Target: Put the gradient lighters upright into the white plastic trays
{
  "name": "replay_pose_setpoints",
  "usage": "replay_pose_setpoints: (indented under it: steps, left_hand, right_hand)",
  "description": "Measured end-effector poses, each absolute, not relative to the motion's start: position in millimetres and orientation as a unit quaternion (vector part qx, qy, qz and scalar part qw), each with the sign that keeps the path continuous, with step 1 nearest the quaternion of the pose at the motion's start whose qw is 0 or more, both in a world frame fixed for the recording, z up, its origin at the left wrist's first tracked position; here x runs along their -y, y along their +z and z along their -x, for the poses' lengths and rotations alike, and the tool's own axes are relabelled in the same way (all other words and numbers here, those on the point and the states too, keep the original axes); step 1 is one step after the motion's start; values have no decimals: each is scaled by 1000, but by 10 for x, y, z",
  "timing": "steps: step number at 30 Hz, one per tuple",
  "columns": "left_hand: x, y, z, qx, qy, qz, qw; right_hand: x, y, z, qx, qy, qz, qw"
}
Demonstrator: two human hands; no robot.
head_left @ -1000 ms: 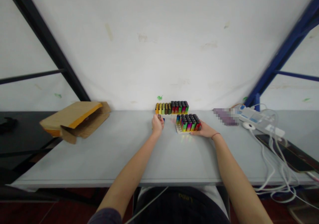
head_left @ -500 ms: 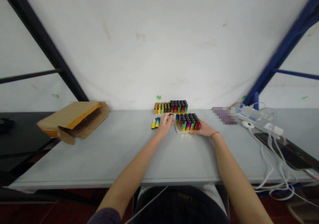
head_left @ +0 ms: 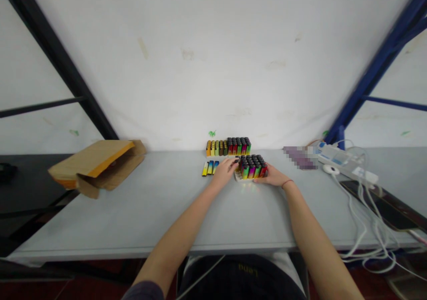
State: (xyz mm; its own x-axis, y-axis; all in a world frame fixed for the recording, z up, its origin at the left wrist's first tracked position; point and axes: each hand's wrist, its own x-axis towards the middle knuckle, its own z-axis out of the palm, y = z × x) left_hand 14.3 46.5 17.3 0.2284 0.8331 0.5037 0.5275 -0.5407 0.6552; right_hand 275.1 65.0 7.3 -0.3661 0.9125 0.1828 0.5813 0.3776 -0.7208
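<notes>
A white tray (head_left: pixel 246 180) holds upright disposable lighters (head_left: pixel 255 168) in bright mixed colours with black tops. My right hand (head_left: pixel 274 175) is closed around the tray's right side, its thumb along the front edge. At the tray's left side, the fingers of my left hand (head_left: pixel 224 172) close on a lighter (head_left: pixel 237 159), of which only the dark top shows. Beside that hand, three yellow and blue lighters (head_left: pixel 210 167) lie on the table. Behind, near the wall, stand rows of yellow to brown lighters (head_left: pixel 216 148) and another multicoloured group of lighters (head_left: pixel 239 146).
An opened brown cardboard box (head_left: pixel 96 162) lies on the table's left. To the right are a power strip (head_left: pixel 347 160), tangled white cables (head_left: pixel 363 220), a dark phone-like slab (head_left: pixel 380 204) and a blurred purple item (head_left: pixel 300 157). A white wall (head_left: pixel 213 68) closes the back.
A third lighter now lies in the row on the table, where two showed before. My left hand has moved slightly right, onto the lighter at the tray's left. My right hand stays at the tray.
</notes>
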Motion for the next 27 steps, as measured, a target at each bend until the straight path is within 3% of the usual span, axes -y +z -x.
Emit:
replay_pose_setpoints:
  steps: [10,14,20,27]
  left_hand:
    - [-464,244,-93,-454,378,-807,10]
    - [-441,361,106,-537,344,-770,-18]
    - [-499,409,604,-758,186,-625,10]
    - [-573,314,779,-748,104,-653,52]
  right_hand:
    - [-670,25,-2770,776,281,484,291]
    - [-674,12,-2781,777,279,481,295]
    - [-675,26,-2788,782,282,475,290]
    - [-674,19,-2786,779,282,480,289]
